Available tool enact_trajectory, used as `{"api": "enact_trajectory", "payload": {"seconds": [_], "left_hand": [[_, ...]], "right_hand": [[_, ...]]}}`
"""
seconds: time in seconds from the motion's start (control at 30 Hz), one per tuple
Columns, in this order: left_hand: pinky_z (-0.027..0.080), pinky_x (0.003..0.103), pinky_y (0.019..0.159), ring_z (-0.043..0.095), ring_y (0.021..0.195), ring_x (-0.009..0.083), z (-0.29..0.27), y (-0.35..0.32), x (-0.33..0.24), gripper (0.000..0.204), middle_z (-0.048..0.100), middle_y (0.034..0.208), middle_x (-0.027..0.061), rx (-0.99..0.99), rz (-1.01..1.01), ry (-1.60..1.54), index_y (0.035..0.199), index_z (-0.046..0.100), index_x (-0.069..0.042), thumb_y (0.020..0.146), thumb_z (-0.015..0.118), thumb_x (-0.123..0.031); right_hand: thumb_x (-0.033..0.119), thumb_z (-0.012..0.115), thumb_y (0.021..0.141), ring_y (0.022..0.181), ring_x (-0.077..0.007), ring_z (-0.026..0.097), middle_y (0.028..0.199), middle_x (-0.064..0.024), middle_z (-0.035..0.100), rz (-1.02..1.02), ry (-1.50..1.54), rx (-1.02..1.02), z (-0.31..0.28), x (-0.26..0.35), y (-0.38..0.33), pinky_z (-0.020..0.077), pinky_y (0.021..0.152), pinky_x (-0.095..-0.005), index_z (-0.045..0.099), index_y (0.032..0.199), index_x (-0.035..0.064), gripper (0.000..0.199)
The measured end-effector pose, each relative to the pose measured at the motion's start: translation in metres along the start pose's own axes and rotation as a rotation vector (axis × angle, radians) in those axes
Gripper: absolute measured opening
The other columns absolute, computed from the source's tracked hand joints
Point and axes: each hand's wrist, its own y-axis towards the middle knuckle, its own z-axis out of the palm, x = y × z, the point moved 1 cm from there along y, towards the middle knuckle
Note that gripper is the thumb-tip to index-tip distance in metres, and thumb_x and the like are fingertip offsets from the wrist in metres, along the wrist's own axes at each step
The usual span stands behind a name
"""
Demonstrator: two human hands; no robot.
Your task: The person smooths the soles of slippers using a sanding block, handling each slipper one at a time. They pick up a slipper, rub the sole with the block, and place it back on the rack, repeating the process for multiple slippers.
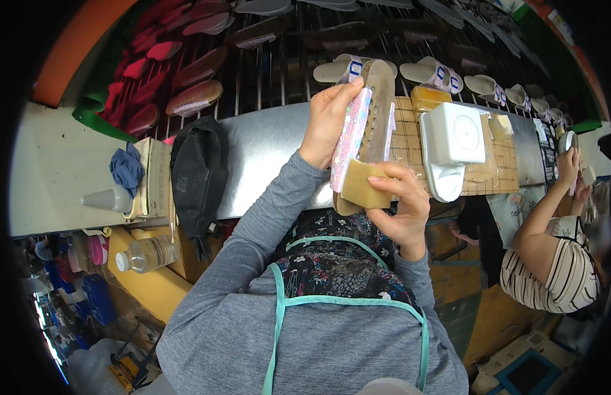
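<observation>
My left hand (326,125) is closed round the upper part of a brown sandal sole (379,92), which stands tilted upright in front of me. Glittery pink-and-white floral strap material (351,135) runs along the sole's left side, and a bit of it shows on the right side. Between the thumb and fingers of my right hand (405,204) is a flat yellowish-tan pad (364,184). The pad lies against the lower end of the strap and sole. Its material, sponge or rubber, I cannot make out.
Beyond the metal bench (266,141), a rack (266,82) carries soles and sandals. A white plastic container (453,135) stands on a woven mat (499,158) at right. A black bag (198,178) hangs left, above a bottle (150,255). A co-worker (549,263) handles footwear at far right.
</observation>
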Motion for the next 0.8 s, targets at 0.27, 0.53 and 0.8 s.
{"api": "enact_trajectory", "payload": {"seconds": [0.27, 0.53, 0.8], "left_hand": [[0.044, 0.019, 0.052, 0.056, 0.056, 0.0041, -0.003, 0.015, -0.007, 0.027, 0.064, 0.07, -0.0011, -0.05, 0.068, -0.024, 0.082, 0.069, -0.003, 0.093, 0.063, -0.026], [0.045, 0.019, 0.053, 0.056, 0.058, 0.0044, -0.009, 0.009, -0.004, 0.027, 0.064, 0.071, -0.0014, -0.139, 0.092, -0.039, 0.083, 0.069, -0.004, 0.094, 0.061, -0.027], [0.04, 0.019, 0.053, 0.05, 0.059, 0.0025, -0.037, 0.0, -0.039, 0.034, 0.058, 0.068, -0.0038, -0.425, 0.629, -0.051, 0.075, 0.062, -0.006, 0.098, 0.054, -0.029]], "right_hand": [[0.001, 0.069, 0.057, 0.098, -0.026, 0.064, 0.105, -0.0116, 0.067, -0.033, 0.079, 0.16, -0.009, 0.003, 0.004, 0.0474, 0.087, -0.0368, 0.071, 0.103, 0.0089, 0.046], [0.0, 0.068, 0.061, 0.097, -0.0253, 0.064, 0.109, -0.0103, 0.066, 0.014, -0.031, 0.0, 0.007, -0.002, 0.021, 0.0488, 0.087, -0.0351, 0.07, 0.105, 0.009, 0.045], [0.002, 0.078, 0.062, 0.092, -0.0252, 0.063, 0.101, -0.0132, 0.066, 0.105, -0.064, -0.052, 0.033, 0.012, 0.007, 0.0499, 0.078, -0.0331, 0.067, 0.105, 0.0053, 0.045]]}}
